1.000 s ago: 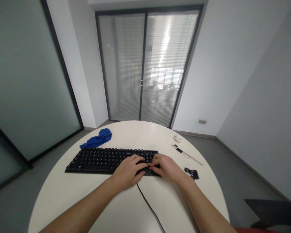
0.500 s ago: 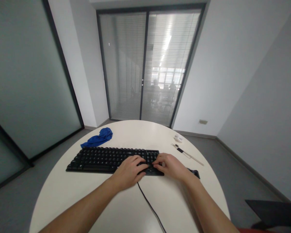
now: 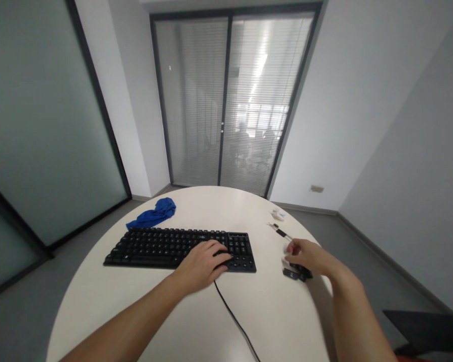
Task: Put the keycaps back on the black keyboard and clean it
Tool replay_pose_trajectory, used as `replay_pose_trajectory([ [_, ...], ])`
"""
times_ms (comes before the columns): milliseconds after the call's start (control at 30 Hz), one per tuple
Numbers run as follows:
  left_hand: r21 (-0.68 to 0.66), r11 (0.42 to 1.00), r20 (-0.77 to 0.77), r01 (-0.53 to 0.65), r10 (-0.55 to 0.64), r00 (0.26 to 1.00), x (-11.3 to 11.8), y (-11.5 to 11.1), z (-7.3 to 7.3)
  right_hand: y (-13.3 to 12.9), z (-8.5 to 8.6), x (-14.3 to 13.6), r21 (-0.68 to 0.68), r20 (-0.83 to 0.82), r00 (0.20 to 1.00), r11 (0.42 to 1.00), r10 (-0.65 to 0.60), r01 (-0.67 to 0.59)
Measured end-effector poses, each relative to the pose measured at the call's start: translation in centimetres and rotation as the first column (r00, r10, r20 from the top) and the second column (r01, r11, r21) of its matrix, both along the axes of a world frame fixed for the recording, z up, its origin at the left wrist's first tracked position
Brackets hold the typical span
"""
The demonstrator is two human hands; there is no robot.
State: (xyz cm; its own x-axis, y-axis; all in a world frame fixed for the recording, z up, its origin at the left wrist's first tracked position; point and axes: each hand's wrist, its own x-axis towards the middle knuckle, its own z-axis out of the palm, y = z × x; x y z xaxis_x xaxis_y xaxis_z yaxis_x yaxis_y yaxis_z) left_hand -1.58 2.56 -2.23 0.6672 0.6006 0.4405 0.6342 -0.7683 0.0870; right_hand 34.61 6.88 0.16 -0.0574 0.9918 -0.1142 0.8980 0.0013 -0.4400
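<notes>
A black keyboard (image 3: 154, 249) lies across the round table. My left hand (image 3: 204, 259) rests palm down on its right part, fingers spread and stretched toward the number pad. Keys at the pad's lower right look lower or bare. Farther right, my right hand (image 3: 305, 256) hovers low over a small group of black keycaps (image 3: 294, 274). Thumb and fingers are pinched together there; whatever is between them is too small to make out. The hand partly hides the keycaps and a thin tool (image 3: 281, 233) with a black grip.
A crumpled blue cloth (image 3: 154, 213) lies behind the keyboard at left. Small white items (image 3: 278, 215) sit near the table's (image 3: 173, 322) far right edge. A black cable (image 3: 234, 319) runs from the keyboard toward me. A dark chair part (image 3: 426, 329) stands at lower right.
My right hand has left the keyboard's number pad and moved right to the loose keycaps. My left hand has stayed in place on the keyboard.
</notes>
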Motion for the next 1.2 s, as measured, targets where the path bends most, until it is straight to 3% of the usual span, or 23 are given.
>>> replay_pose_trajectory([
  [167,0.007,1.000,0.004,0.004,-0.004,1.000,0.0,0.0,0.0,-0.2,-0.5,0.4,-0.049,-0.042,0.999,0.999,-0.003,0.001],
  [300,0.003,1.000,0.002,0.001,-0.001,1.000,0.1,0.0,0.0,0.0,0.0,-0.8,0.036,-0.076,0.996,0.998,0.052,-0.049],
  [500,-0.011,1.000,-0.007,-0.006,0.006,1.000,0.1,-0.1,0.1,-0.7,1.3,-6.3,0.228,-0.215,0.936,0.946,0.279,-0.230],
  [667,-0.012,1.000,-0.022,-0.008,0.008,1.000,0.1,-0.1,0.1,-1.9,1.2,-10.5,0.246,-0.313,0.828,0.882,0.464,-0.401],
  [933,0.011,1.000,-0.012,-0.003,0.003,1.000,0.1,-0.1,0.1,-2.3,0.9,-11.8,0.302,-0.127,0.807,0.797,0.577,-0.523],
  [1200,0.015,1.000,-0.014,-0.012,0.012,1.000,0.1,-0.2,0.1,-2.3,0.9,-11.7,0.271,-0.011,0.806,0.778,0.592,-0.567],
])
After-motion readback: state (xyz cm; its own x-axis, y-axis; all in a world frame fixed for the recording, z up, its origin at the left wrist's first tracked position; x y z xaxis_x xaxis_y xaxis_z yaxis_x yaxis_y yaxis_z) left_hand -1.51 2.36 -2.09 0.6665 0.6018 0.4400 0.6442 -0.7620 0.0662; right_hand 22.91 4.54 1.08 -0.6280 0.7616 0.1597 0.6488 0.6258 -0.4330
